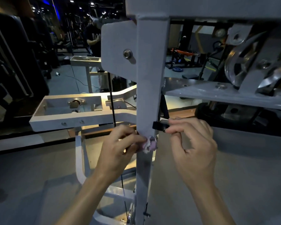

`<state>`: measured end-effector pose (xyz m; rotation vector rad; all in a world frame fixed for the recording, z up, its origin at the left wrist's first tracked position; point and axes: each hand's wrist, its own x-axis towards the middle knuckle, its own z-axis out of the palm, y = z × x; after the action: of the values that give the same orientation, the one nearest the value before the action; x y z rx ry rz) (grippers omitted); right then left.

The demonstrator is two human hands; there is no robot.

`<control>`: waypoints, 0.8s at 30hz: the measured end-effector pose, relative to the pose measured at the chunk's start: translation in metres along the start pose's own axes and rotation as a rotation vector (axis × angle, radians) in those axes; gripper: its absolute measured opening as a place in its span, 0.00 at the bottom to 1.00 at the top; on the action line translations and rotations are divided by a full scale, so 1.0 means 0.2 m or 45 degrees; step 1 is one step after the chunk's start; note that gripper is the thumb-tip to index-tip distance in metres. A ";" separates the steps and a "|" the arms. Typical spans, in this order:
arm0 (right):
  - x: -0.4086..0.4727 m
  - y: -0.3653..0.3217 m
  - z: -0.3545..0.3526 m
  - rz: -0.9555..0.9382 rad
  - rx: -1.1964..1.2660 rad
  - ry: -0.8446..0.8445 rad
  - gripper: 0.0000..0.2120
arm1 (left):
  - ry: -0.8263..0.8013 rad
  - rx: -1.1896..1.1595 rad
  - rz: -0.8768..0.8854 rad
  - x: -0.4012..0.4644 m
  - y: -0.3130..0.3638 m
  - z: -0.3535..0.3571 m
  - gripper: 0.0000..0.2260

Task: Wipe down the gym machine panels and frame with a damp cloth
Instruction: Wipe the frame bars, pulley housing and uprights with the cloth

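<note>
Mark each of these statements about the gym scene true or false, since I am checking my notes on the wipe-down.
1. The left hand presses a bunched cloth against the upright post. True.
2. The right hand holds a spray bottle. False: its fingers pinch a small black part on the post's side.
3. The cloth is plain black. False: it looks pale pink and white.
4. A bolt sits in the plate to the left of the post. True.
5. A metal pulley wheel shows at upper right. True.
6. Both hands wear gloves. False: both are bare.
</note>
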<state>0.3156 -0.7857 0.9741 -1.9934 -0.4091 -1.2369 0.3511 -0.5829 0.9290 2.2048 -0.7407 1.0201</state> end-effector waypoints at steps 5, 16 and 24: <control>0.00 -0.01 0.02 0.019 -0.029 0.047 0.10 | 0.109 -0.062 0.081 0.17 0.01 -0.09 0.08; -0.01 -0.01 0.03 0.035 -0.011 0.068 0.10 | -0.015 -0.104 0.175 0.11 -0.02 -0.05 0.08; -0.02 -0.01 0.04 0.065 0.014 0.092 0.11 | 0.076 -0.094 0.275 0.18 -0.01 -0.06 0.07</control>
<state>0.3183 -0.7776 0.9696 -1.9316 -0.3266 -1.2682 0.3656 -0.5812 0.9640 2.0552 -0.9889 1.1392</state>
